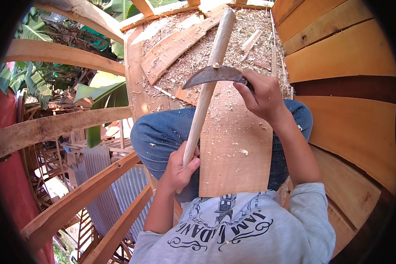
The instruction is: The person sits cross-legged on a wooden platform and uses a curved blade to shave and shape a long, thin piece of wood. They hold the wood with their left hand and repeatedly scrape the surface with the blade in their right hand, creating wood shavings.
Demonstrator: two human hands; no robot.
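Note:
My left hand (179, 168) is wrapped round the lower end of a long pale wooden stick (203, 105), which slants up and away from me. In my right hand (264, 94) is the handle of a curved sickle (213, 75), its dark blade pointing left. The blade lies across the stick above its middle, with a small curl of wood at the crossing. Most of the sickle's handle is hidden by my fingers. Under the stick, a flat wooden board (235, 145) rests over my lap, between my jeans-clad legs, sprinkled with shavings.
Wood shavings (180, 55) cover the floor ahead, with a loose plank (176, 48) among them. Overlapping planks (343, 119) form a wall at right. Curved wooden ribs (61, 123) stand at left, with banana leaves (103, 90) and corrugated sheets (103, 185) beyond.

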